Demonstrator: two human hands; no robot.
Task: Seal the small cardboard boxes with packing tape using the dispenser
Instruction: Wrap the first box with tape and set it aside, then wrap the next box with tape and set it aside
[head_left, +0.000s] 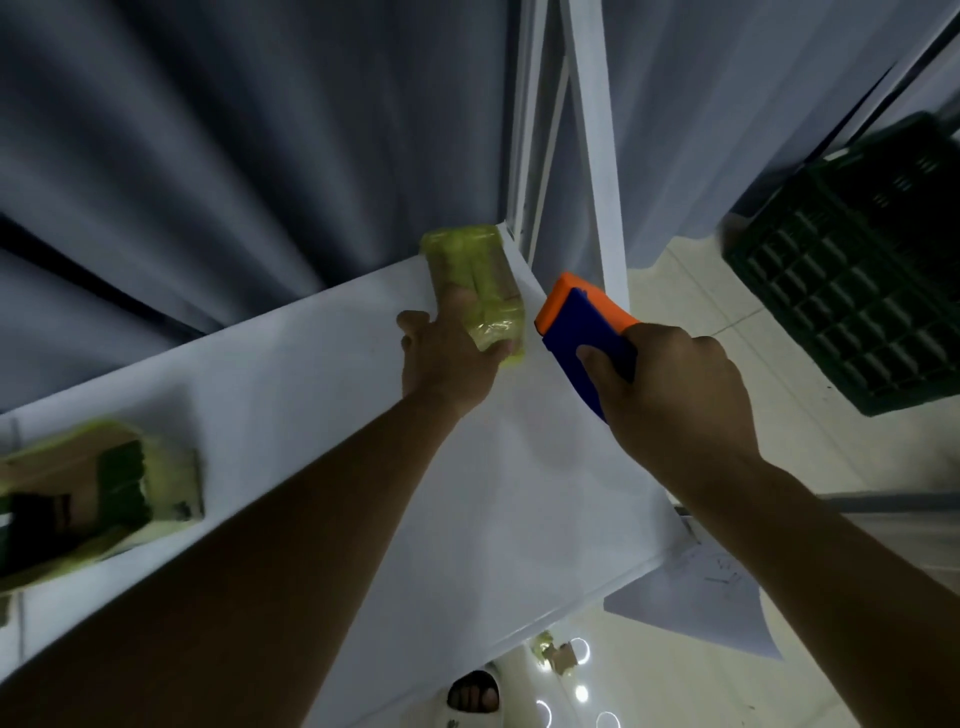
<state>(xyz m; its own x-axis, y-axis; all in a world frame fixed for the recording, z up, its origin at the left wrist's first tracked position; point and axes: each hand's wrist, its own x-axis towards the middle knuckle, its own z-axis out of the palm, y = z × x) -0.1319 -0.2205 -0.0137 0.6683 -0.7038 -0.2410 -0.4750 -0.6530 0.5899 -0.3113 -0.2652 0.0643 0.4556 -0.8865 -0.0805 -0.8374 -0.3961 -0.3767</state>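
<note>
On white table (291, 374), left hand (447, 358) grip holding yellow-taped box (475, 275), right hand (670, 395) grip clutching blue-orange dispenser (582, 322).

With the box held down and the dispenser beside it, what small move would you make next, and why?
Probably bring the dispenser left onto the box. The right hand holds it just off the box's right side, not touching, while the left hand steadies the box near the table corner.
</note>
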